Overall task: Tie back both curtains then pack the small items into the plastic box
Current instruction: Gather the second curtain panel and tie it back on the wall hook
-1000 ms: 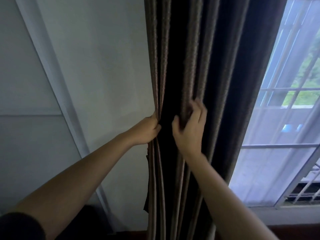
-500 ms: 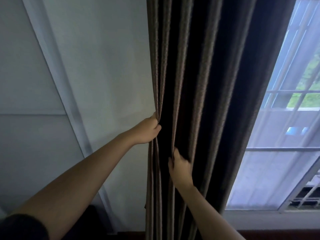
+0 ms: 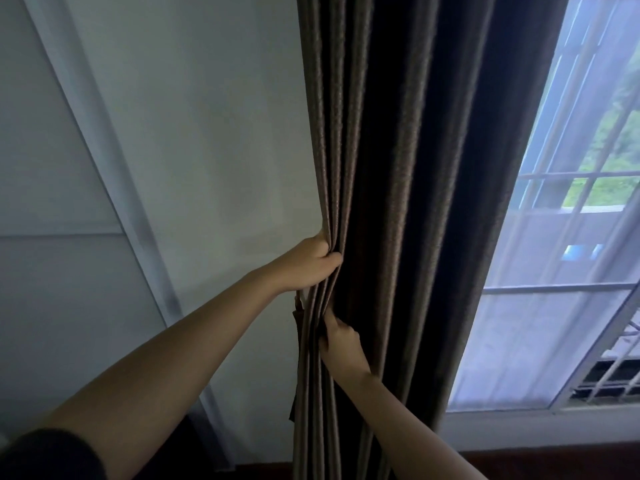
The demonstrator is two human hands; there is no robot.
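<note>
Left hand [image 3: 306,263] clenching brown curtain [image 3: 398,202] edge folds; right hand [image 3: 341,342], at 6 o'clock below, seemingly pinching inner pleat.

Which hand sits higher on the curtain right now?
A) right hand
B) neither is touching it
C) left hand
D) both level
C: the left hand grips the gathered folds at the wall-side edge of the dark curtain, while the right hand pinches the folds lower down, just below it.
</note>
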